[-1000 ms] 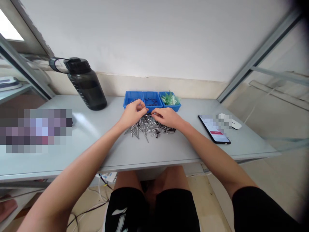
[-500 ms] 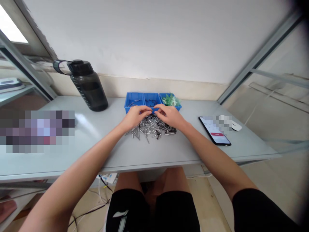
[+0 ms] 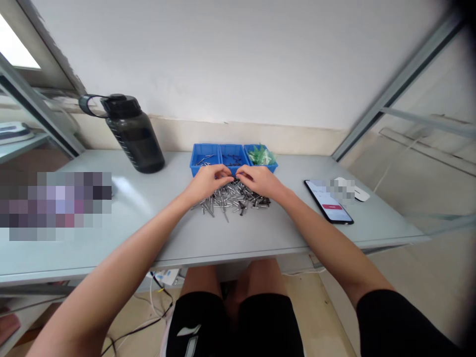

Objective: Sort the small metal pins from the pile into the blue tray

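My left hand [image 3: 206,182] reaches over the back of a pile of small silver and dark metal pins [image 3: 226,197], which resemble screws or rivets. Its fingers are bent towards the thumb, and whatever lies in them is too small to make out. Opposite it, my right hand [image 3: 262,180] is curled in the same way, its fingertips close to the left ones at the top of the pile. Just behind both hands stands a blue three-part tray [image 3: 205,148]. Silver pins lie in its left compartment, dark ones in the middle, and green-and-white plastic packets [image 3: 262,155] fill the right.
A large dark water bottle [image 3: 138,141] stands at the back left. On the right lie a phone [image 3: 329,202] with a lit screen and a white computer mouse [image 3: 359,193]. A blurred-out patch [image 3: 59,201] covers the table's left side. Behind the table [image 3: 238,240] rises a wall.
Both hands have dropped slightly from the tray's front edge towards the pile. The whole view has shifted a little; the tray, bottle and phone stay where they were.
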Tool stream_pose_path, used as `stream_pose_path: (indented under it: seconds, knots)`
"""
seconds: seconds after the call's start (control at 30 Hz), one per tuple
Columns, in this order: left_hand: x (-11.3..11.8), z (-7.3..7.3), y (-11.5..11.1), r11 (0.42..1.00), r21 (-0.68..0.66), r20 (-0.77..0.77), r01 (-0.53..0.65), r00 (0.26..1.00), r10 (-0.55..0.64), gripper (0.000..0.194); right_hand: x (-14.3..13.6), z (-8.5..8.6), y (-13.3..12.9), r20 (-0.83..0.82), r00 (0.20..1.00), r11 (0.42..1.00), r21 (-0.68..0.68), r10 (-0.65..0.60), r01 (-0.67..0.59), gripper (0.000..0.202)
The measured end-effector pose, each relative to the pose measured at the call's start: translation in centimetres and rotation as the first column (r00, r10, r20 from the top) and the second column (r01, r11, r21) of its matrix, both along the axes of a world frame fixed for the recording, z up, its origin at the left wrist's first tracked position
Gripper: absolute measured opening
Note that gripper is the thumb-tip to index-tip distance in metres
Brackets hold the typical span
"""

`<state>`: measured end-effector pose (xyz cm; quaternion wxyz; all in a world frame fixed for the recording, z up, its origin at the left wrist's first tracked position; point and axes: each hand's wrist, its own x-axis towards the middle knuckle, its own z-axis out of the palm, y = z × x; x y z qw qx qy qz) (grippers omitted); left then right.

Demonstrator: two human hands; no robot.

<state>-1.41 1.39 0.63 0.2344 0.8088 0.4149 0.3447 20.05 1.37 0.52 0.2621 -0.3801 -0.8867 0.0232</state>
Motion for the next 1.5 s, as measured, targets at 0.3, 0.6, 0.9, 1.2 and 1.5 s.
stream_pose_path:
  seconds: [0.3,0.6,0.9,1.2,1.5]
  knots:
    - [-0.2,0.2,-0.1,0.997,0.074,-0.064,-0.023,0.998,0.028,0.017,-0.2,0.1,-0.1,-0.079,0.997,0.992,-0.125,-0.011,0.002,0.02]
    - [-0.1,0.0,0.0,0.994,0.11,-0.074,-0.017,0.997,0.025,0.021,-0.1,-0.2,0.0,-0.086,0.991,0.986,-0.122,0.099,-0.109,0.02]
    - [-0.1,-0.1,0.0,0.995,0.095,-0.092,-0.019,0.995,0.027,0.019,0.0,-0.2,0.0,-0.045,0.988,0.982,-0.107,0.148,-0.152,0.018]
    - [-0.1,-0.2,0.0,0.995,0.056,-0.094,-0.078,0.992,0.083,0.021,0.3,0.0,0.2,-0.179,0.974,0.98,-0.12,0.137,-0.16,0.019]
    - [-0.5,0.1,-0.5,0.981,0.193,-0.389,-0.019,0.916,0.094,0.023,0.6,-0.5,1.5,-0.109,0.986,0.99,0.038,-0.129,0.134,0.022]
